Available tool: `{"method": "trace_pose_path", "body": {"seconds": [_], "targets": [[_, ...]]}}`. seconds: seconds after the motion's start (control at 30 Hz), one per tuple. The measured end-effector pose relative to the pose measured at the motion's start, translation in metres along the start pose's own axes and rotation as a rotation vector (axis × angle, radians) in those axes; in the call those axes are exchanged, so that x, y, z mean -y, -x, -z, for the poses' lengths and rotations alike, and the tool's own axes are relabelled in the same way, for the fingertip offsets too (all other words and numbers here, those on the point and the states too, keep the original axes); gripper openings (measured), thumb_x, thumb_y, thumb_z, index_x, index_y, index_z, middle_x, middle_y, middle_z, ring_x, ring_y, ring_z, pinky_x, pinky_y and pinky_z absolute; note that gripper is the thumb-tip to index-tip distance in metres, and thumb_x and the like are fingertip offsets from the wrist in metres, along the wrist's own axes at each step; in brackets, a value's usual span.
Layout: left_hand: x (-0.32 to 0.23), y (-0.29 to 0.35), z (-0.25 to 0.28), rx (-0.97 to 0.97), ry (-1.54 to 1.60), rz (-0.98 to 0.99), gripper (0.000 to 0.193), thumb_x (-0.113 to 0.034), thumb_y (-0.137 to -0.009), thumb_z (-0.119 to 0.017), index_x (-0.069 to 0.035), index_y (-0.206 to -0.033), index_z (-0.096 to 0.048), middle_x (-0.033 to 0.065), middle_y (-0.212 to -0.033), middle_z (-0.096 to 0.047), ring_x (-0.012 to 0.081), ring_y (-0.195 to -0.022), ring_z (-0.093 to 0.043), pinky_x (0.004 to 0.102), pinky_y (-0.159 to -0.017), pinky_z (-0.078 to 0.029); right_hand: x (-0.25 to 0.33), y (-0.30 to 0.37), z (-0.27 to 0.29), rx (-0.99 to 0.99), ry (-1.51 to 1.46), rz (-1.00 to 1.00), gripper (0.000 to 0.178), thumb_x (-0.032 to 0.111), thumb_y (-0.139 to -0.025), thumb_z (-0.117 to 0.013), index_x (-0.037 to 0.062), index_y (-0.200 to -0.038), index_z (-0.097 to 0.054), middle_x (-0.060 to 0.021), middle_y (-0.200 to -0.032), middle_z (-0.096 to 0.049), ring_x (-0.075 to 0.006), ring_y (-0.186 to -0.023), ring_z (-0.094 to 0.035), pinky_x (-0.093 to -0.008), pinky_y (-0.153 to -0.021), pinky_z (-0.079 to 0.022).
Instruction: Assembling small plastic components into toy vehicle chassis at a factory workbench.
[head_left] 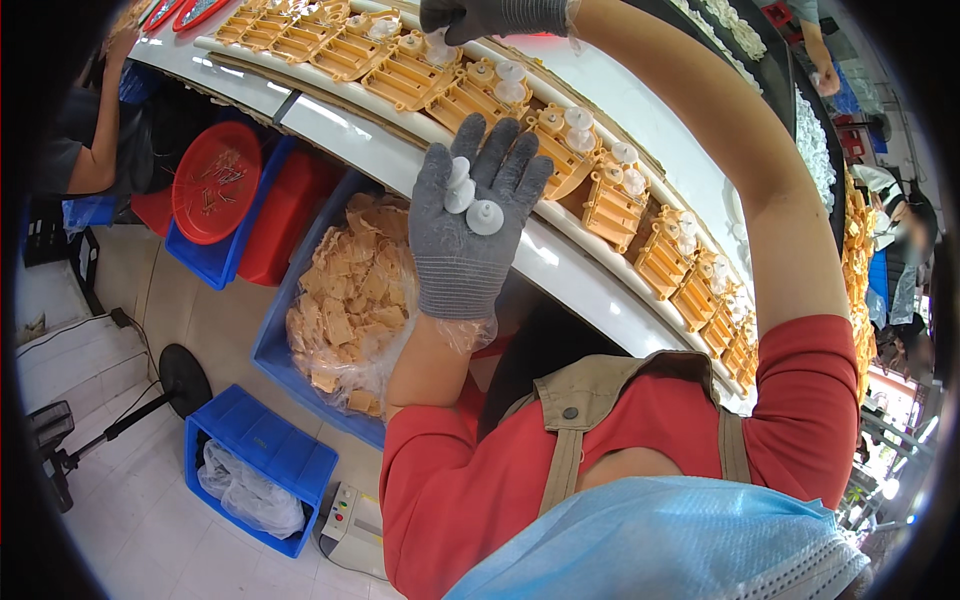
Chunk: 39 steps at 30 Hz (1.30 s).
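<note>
My left hand (465,225), in a grey knit glove, is turned palm up with its fingers stretched out. Three white round plastic pieces rest on it: a disc with a raised centre (486,217) and two more by the thumb side. Just beyond the fingertips runs a curved row of orange-yellow plastic housings (480,97), several with white round parts set on them. My right hand (500,15), also gloved, reaches across to the row's far left part. Its fingers are curled close above a housing; the frame's edge cuts it off, and anything between the fingers is hidden.
Below the white table edge (370,135) stands a blue crate (275,335) of orange-yellow pieces in plastic. A red basin (217,183), a tipped blue bin (262,435) and a fan (185,375) are at left. Co-workers' arms show at far left (97,140) and upper right (815,48).
</note>
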<state>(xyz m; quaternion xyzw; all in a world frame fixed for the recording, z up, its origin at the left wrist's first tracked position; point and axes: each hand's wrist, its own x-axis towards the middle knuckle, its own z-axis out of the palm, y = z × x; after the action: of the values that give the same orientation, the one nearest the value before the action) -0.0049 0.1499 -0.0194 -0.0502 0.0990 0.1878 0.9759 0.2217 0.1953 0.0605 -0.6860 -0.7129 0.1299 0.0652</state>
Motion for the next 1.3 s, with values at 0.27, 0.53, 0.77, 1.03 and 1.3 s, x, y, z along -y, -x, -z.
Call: {"method": "trace_pose_path", "body": {"seconds": [0.27, 0.53, 0.77, 1.03, 1.3], "targets": [[-0.01, 0.005, -0.015, 0.039, -0.035, -0.102, 0.047, -0.034, -0.091, -0.047, -0.001, -0.124, -0.041, 0.0197, -0.12, -0.046, 0.0322, -0.113, -0.045, 0.0506, -0.101, -0.035, 0.062, 0.049, 0.008, -0.123, -0.25, 0.205, 0.026, 0.015, -0.078, -0.066, 0.0048, -0.101, -0.062, -0.013, -0.092, -0.064, -0.0268, -0.083, -0.062, -0.0344, -0.074, -0.048], [-0.013, -0.001, -0.009, 0.171, 0.044, -0.182, 0.04, -0.033, -0.094, -0.041, -0.001, -0.119, -0.045, 0.018, -0.114, -0.052, 0.0256, -0.108, -0.051, 0.0372, -0.096, -0.042, 0.101, 0.087, -0.032, -0.29, 0.215, 0.732, 0.03, 0.017, -0.073, -0.064, 0.0166, -0.104, -0.061, -0.0017, -0.102, -0.057, -0.02, -0.088, -0.059, -0.031, -0.076, -0.051], [-0.019, 0.001, -0.008, 0.166, 0.065, -0.259, 0.039, -0.032, -0.095, -0.04, 0.002, -0.115, -0.046, 0.0193, -0.111, -0.052, 0.0261, -0.103, -0.052, 0.0383, -0.095, -0.042, 0.089, 0.088, -0.037, -0.353, 0.515, 0.556, 0.035, 0.018, -0.073, -0.064, 0.0196, -0.108, -0.06, -0.0003, -0.1, -0.059, -0.0176, -0.091, -0.059, -0.0304, -0.076, -0.05], [-0.015, -0.005, -0.018, 0.11, -0.004, -0.315, 0.04, -0.03, -0.095, -0.041, 0.004, -0.115, -0.044, 0.0193, -0.111, -0.051, 0.0261, -0.107, -0.049, 0.042, -0.098, -0.038, 0.09, 0.08, -0.03, -0.288, 0.144, 0.261, 0.021, 0.024, -0.079, -0.062, 0.0116, -0.097, -0.058, -0.0052, -0.093, -0.059, -0.022, -0.089, -0.059, -0.0323, -0.075, -0.05], [-0.02, -0.004, -0.021, 0.129, -0.07, -0.411, 0.042, -0.03, -0.095, -0.042, 0.004, -0.119, -0.042, 0.0193, -0.11, -0.051, 0.028, -0.108, -0.049, 0.0431, -0.099, -0.036, 0.093, 0.071, -0.014, -0.133, 0.046, 0.172, 0.026, 0.023, -0.078, -0.064, 0.0038, -0.095, -0.058, -0.0114, -0.087, -0.06, -0.0254, -0.084, -0.06, -0.0354, -0.076, -0.05]]}}
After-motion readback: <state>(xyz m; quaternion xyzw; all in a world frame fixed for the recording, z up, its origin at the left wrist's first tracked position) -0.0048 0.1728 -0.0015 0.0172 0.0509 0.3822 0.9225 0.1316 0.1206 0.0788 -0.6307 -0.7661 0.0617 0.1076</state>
